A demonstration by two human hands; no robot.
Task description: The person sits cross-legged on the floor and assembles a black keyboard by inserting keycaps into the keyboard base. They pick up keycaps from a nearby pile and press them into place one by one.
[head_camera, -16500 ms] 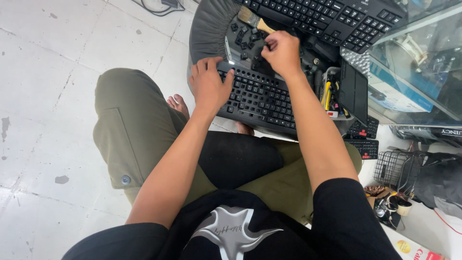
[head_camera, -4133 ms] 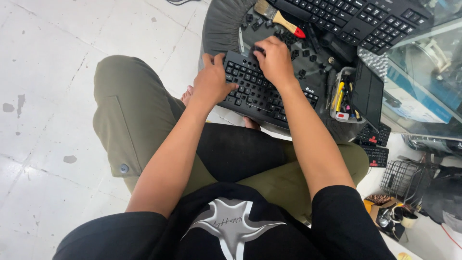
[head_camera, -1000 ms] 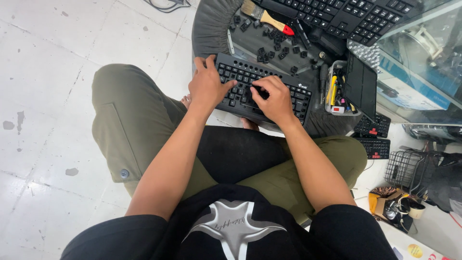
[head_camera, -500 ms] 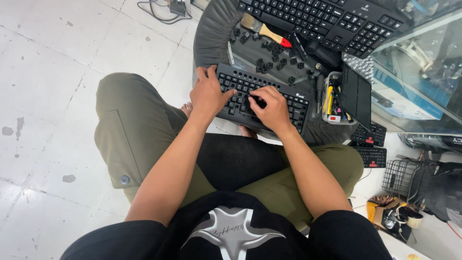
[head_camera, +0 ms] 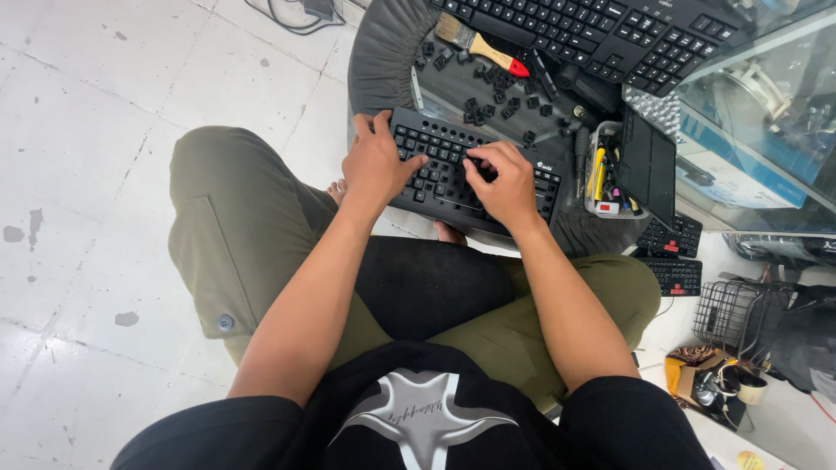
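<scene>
The person sits cross-legged on the white tiled floor (head_camera: 104, 130) with a small black keyboard (head_camera: 475, 170) lying at the near edge of a round dark cushioned stool (head_camera: 383, 52) in front of the knees. The left hand (head_camera: 374, 165) rests flat on the keyboard's left end, fingers spread and gripping its edge to steady it. The right hand (head_camera: 501, 178) lies over the middle rows, its fingers curled and pressing down on a key; whether a keycap is pinched between them cannot be told.

Most of the keyboard appears to carry its keys, though the hands hide a good part of it. A scatter of loose black keycaps (head_camera: 488, 100) lies on the stool just beyond the keyboard, so the work looks well along but not finished. Beside the keycaps lies a brush (head_camera: 479, 43) with a wooden handle, and a larger black keyboard (head_camera: 601, 30) sits further back.
</scene>
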